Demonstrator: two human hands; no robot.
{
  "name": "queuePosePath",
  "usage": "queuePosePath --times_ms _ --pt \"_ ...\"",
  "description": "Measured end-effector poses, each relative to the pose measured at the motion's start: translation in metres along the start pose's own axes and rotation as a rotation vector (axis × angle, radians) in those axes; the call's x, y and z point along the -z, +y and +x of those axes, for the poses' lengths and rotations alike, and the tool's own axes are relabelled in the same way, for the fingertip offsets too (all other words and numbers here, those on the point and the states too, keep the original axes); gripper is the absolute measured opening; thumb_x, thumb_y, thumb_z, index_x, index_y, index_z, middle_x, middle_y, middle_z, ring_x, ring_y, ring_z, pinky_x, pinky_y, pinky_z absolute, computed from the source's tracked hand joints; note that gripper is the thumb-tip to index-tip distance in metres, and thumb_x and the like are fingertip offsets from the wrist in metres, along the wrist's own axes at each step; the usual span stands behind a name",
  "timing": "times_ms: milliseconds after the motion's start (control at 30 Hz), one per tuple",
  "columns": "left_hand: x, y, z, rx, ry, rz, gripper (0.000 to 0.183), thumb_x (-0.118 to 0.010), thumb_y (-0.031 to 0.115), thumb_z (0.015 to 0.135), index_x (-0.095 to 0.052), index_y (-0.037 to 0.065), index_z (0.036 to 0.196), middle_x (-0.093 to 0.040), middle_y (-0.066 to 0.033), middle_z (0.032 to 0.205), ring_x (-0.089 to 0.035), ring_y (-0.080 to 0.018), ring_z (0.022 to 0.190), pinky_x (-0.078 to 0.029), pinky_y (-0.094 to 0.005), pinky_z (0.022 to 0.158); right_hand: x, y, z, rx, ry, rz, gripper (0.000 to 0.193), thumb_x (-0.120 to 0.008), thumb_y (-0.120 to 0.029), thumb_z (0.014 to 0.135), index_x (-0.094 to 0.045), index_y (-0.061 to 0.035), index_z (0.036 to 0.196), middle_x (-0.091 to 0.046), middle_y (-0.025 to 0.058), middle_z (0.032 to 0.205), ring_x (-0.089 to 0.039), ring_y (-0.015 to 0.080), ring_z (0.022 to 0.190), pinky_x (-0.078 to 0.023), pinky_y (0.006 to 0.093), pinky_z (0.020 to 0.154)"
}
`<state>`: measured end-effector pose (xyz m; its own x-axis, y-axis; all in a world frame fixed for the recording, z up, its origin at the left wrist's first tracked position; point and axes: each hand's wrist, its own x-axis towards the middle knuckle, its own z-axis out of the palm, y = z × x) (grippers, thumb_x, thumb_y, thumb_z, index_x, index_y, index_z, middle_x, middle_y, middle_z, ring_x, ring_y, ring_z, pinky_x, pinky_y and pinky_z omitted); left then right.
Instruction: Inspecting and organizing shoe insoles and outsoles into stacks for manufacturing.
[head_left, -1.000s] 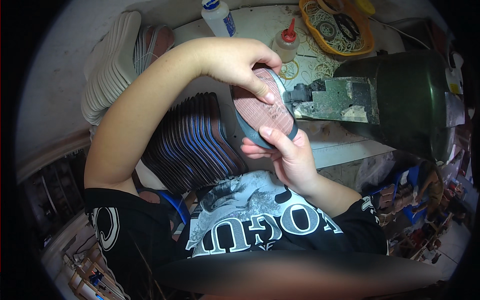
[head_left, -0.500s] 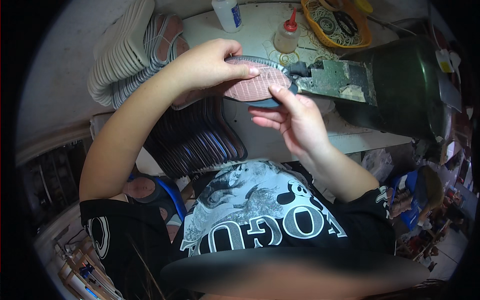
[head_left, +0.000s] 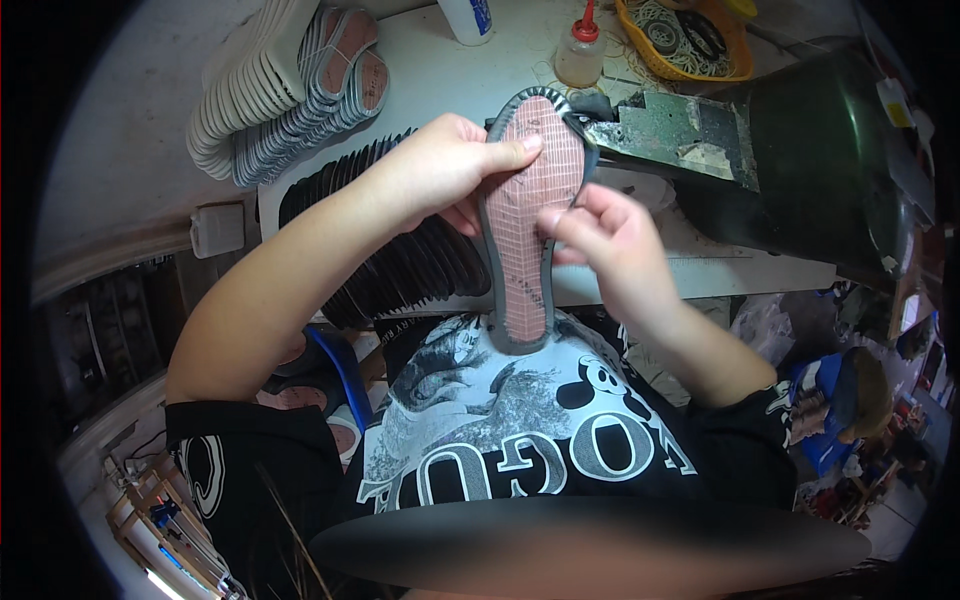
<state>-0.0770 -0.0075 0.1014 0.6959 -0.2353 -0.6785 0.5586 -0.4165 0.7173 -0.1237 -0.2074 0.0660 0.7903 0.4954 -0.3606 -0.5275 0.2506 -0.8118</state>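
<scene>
A shoe sole (head_left: 530,190) stands almost upright in front of my chest, toe end away from me, heel end down against my shirt. Its pink face has pale grid lines and a dark gathered rim. My left hand (head_left: 450,170) is closed on its left edge, thumb flat on the pink face and fingers mostly hidden behind. At the right edge my right hand (head_left: 610,235), a little blurred, is curled with its thumb tip at the pink face. The sole's toe end meets the head of a green machine (head_left: 680,140).
Stacked pale soles (head_left: 250,105) and a row of dark soles (head_left: 400,255) lie on the left of the white table (head_left: 420,75). Behind are a red-tipped glue bottle (head_left: 580,55), a white bottle (head_left: 466,20) and a yellow basket (head_left: 735,60) with rings.
The sole has turned from lying sideways to pointing lengthwise, its heel swinging toward my body. Both hands have moved with it, the right one slightly lower.
</scene>
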Motion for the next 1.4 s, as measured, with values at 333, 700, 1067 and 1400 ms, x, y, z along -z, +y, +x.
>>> queuePosePath --times_ms 333,700,1067,1400 --pt "0.014 0.011 -0.013 -0.028 -0.03 0.032 0.042 -0.073 0.036 0.083 -0.063 -0.004 0.088 -0.064 -0.0062 0.066 -0.062 -0.0106 0.049 -0.051 -0.0205 0.043 -0.005 0.003 0.004 -0.002 -0.038 0.084 0.027 -0.059 -0.006 0.093 -0.056 0.0055 0.117 -0.066 0.011 0.106 -0.063 0.0113 0.093 -0.051 0.024 0.083" --pt "0.015 0.018 0.009 -0.13 0.159 0.053 0.042 -0.073 0.039 0.083 -0.061 -0.001 0.077 -0.05 0.0014 0.047 -0.046 -0.0047 0.036 -0.036 -0.0181 0.033 0.009 -0.02 -0.027 -0.343 -0.047 -0.142 0.03 -0.056 -0.023 0.097 -0.052 0.0001 0.116 -0.063 0.0042 0.081 -0.054 0.005 0.052 -0.048 0.0209 0.051" --pt "0.084 -0.064 -0.03 -0.148 -0.007 -0.021 0.038 -0.068 0.034 0.087 -0.061 -0.003 0.095 -0.064 -0.008 0.067 -0.057 -0.0092 0.049 -0.044 -0.0214 0.045 -0.002 0.031 -0.016 0.064 -0.184 -0.777 0.028 -0.057 -0.028 0.095 -0.057 -0.0002 0.098 -0.063 0.01 0.073 -0.061 0.0182 0.062 -0.048 0.033 0.058" --pt "0.101 -0.07 0.191 -0.393 0.668 -0.111 0.08 -0.066 0.022 0.085 -0.021 -0.004 0.146 -0.066 -0.0151 0.088 -0.063 -0.0192 0.068 -0.05 -0.0297 0.058 0.032 0.111 0.024 0.134 0.244 -1.278 0.048 -0.056 -0.04 0.092 -0.048 -0.0036 0.122 -0.066 0.0252 0.087 -0.065 0.0421 0.077 -0.051 0.0487 0.071"
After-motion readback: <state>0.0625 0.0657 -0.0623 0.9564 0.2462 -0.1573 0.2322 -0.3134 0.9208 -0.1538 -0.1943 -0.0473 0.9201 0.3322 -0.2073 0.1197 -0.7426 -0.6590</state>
